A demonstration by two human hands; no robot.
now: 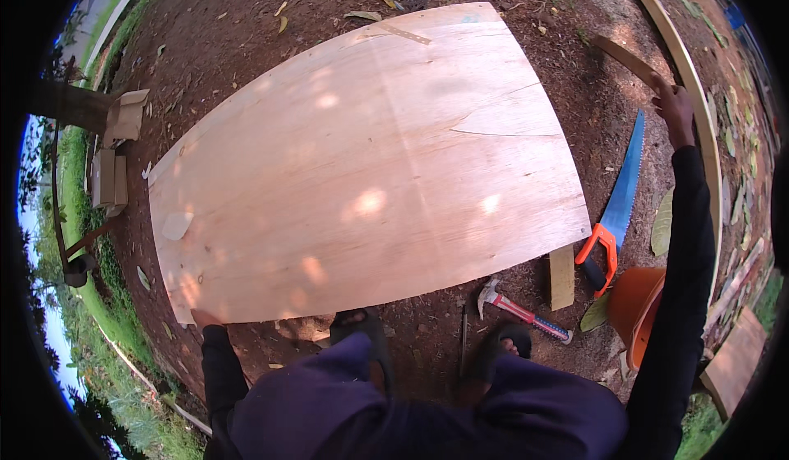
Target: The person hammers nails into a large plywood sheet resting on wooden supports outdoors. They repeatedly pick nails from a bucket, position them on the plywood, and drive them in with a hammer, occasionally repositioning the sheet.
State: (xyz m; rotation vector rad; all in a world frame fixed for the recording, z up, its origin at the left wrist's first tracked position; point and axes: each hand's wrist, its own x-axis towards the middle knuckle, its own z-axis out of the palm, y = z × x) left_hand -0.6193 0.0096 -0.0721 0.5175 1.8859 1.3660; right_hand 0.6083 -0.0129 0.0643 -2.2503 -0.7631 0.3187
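A large pale plywood sheet (353, 156) lies in front of me, with a pencil-like curved line on its right part. At its near left corner, my left hand (207, 319) grips the edge; most of its fingers are hidden. Far to the right, my right hand (675, 113) is closed around one end of a narrow flat wooden strip (626, 57), held off the sheet. Below that hand a handsaw (623, 185) with a blue blade and orange-black handle rests on the soil. A claw hammer (526, 312) with a red and blue handle lies near my right foot.
A short wood block (562, 278) sits at the sheet's near right edge. An orange-brown bucket (637, 308) stands beside my right arm. One long timber (686, 74) runs along the right. Cardboard pieces (111, 177) are at the left by a post. Dry leaves litter the soil.
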